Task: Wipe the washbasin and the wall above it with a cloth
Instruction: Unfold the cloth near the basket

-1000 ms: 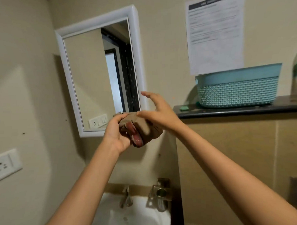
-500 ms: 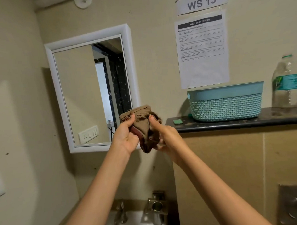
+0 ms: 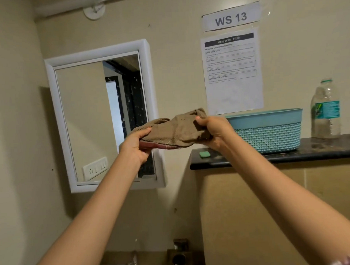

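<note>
Both hands raised before wall [image 3: 178, 76]; I saw left hand [image 3: 136, 146] pinching one end of cloth [image 3: 173, 130], right hand [image 3: 214, 132] clenched on other end. Brown cloth, red edge below, stretched between hands, in air, clear of wall. Mirror [image 3: 102, 119] behind left hand. Shelf [image 3: 290, 155] at right carried basket [image 3: 267, 131] mid-shelf, bottle [image 3: 326, 109] toward right end, small green block [image 3: 204, 154] near left front edge. Tap [image 3: 133, 262] just visible at bottom edge; I couldn't make out washbasin.
</note>
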Motion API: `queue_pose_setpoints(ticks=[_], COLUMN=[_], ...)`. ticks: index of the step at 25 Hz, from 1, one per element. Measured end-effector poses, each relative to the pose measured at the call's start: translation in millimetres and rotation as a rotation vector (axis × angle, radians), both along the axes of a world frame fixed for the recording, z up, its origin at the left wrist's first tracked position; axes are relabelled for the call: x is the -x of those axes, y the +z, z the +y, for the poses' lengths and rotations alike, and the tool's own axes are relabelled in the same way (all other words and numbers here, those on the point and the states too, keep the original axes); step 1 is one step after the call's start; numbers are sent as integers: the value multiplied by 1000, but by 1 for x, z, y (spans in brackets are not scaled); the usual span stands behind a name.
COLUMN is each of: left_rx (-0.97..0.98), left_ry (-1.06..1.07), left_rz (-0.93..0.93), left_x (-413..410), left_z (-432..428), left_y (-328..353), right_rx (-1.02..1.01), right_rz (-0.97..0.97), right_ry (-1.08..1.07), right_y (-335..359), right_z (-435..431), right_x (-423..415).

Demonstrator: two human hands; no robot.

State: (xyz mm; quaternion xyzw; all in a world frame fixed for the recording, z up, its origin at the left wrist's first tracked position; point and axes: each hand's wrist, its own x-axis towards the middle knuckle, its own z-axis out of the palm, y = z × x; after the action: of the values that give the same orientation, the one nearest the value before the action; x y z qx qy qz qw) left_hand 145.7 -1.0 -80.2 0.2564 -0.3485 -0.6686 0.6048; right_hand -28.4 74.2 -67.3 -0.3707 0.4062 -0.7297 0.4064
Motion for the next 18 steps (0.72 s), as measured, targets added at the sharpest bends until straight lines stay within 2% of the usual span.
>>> queue_pose_setpoints(ticks=[5, 8, 10, 13, 15, 18], left_rx=[186, 356, 472, 589, 638, 641], left_ry=[116, 226, 324, 511, 542, 467], left_rz=[-116, -323, -539, -893, -1001, -1124], left_x=[78, 137, 177, 218, 238, 253], left_z=[-3, -7, -15, -26, -33, -44], left_y=[46, 65, 73, 72, 62, 47], right_rx=[74, 95, 62, -60, -148, -243], right_rz=[106, 176, 314, 669, 830, 896], right_ry=[-239, -419, -597, -811, -849, -875], right_y=[56, 72, 74, 63, 52, 43], right_z=[3, -2, -8, -15, -21, -25], right_x=[77, 136, 175, 207, 220, 229])
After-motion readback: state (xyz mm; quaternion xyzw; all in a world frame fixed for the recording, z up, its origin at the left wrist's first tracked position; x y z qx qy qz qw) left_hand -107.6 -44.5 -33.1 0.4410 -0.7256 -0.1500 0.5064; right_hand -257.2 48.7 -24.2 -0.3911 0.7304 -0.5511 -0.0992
